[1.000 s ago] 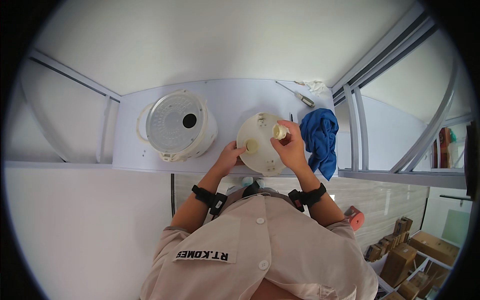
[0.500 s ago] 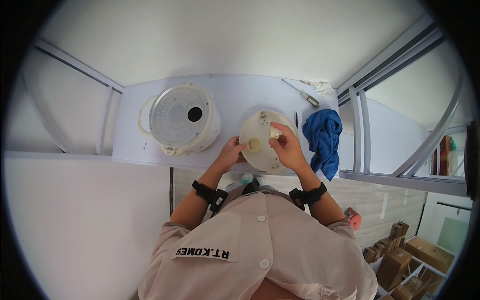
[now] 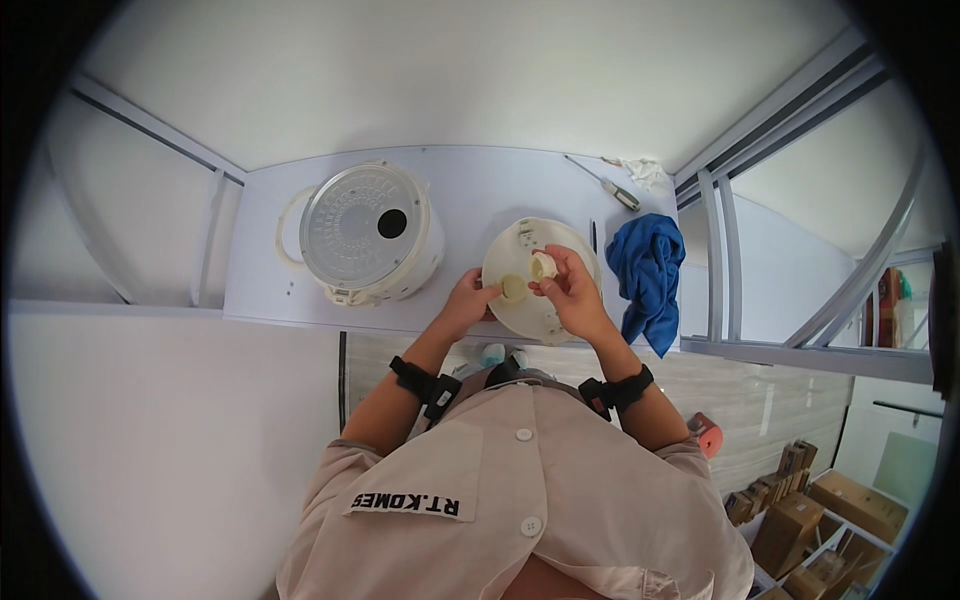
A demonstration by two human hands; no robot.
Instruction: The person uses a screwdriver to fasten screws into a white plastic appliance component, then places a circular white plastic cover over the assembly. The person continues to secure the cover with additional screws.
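Note:
A round white lid-like cover lies on the table in front of me, with small metal fittings near its rim. Over its left part, my left hand pinches a small round cream plastic cup at its edge. My right hand holds a cream ring-shaped cap between thumb and fingers, its hollow side showing. The two small pieces are close together but apart. Part of the cover is hidden under my right hand.
A white rice cooker with a clear-topped lid and side handle stands on the left of the table. To the right lie a crumpled blue cloth, a screwdriver, a thin dark rod and white crumpled tissue. Cardboard boxes sit lower right.
My right hand has turned the cap so its hollow side shows, and brought it slightly left and down. The cup in my left hand has shifted a little to the right.

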